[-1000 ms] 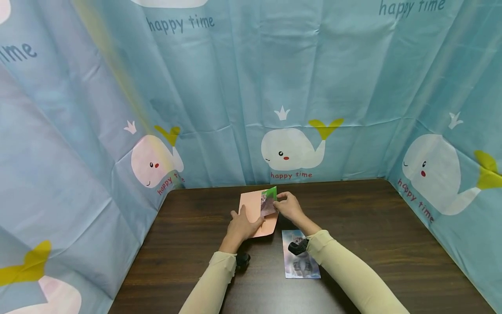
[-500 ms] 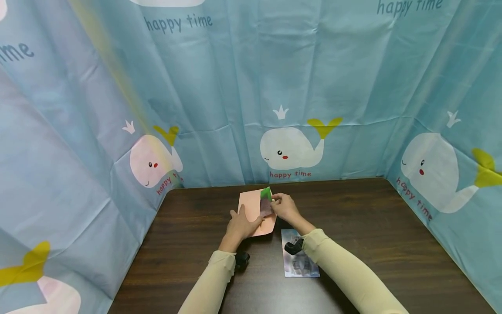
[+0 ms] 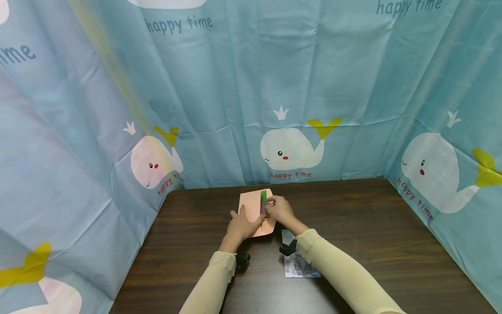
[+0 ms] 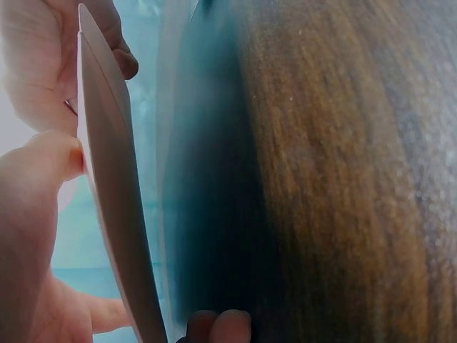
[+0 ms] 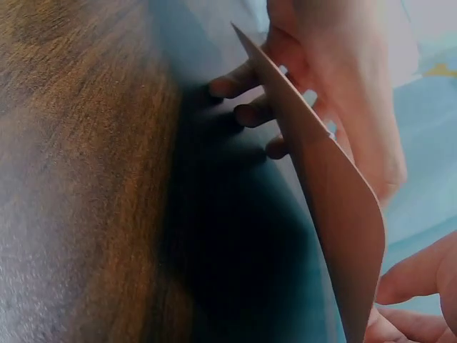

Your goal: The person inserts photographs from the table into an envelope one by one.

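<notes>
Over the far middle of the table, my left hand [image 3: 242, 224] grips a peach-coloured envelope [image 3: 249, 201], thumb on its near face and fingers around its left side. A narrow strip of a photo card [image 3: 263, 197], green at its top, shows at the envelope's right-side opening; the rest is hidden inside. My right hand [image 3: 279, 210] pinches that card's outer edge, fingertips right at the opening. Both wrist views catch the envelope [image 4: 114, 157] nearly edge-on, raised off the tabletop. Left-hand fingertips [image 5: 246, 114] reach beneath it in the right wrist view.
A second photo card [image 3: 300, 267], bluish and grey, lies on the dark wooden table [image 3: 188, 244], partly covered by the right forearm and black wrist camera [image 3: 288, 248]. A blue curtain with whale prints [image 3: 219, 87] closes off the table's back and sides.
The right hand has moved left, sliding the photo card further into the envelope, so less of its picture shows. The left hand and envelope have stayed almost still.
</notes>
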`<state>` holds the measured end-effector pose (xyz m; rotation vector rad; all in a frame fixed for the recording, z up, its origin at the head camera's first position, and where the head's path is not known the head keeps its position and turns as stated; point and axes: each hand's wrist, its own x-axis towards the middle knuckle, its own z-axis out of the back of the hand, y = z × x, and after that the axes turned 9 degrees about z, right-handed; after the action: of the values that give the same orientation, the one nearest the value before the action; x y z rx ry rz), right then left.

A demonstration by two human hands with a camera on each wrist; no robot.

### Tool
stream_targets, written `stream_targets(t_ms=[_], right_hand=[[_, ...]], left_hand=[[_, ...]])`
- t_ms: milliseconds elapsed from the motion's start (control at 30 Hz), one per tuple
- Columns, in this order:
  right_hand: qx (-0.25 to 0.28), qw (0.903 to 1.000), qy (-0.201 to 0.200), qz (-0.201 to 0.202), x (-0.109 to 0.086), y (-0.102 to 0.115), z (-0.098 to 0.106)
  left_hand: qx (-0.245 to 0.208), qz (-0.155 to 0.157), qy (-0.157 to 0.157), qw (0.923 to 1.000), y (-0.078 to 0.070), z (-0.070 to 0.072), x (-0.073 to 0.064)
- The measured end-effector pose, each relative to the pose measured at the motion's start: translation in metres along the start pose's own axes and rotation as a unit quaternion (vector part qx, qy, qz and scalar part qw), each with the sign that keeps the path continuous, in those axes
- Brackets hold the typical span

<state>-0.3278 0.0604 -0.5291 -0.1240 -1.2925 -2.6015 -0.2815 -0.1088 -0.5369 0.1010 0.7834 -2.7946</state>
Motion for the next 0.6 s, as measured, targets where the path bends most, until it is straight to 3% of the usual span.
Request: stream_targets(t_ms=[300, 600], right_hand=[[-0.072, 0.9974, -0.007, 0.009, -0.001, 0.002, -0.009], [-0.097, 0.9952, -0.003, 0.012, 0.001, 0.004, -0.016]], left_hand=[[-0.002, 0.002, 0.005, 1.0000, 0.001, 0.000, -0.001], [0.001, 0.002, 0.007, 1.0000, 0.002, 0.001, 0.000]])
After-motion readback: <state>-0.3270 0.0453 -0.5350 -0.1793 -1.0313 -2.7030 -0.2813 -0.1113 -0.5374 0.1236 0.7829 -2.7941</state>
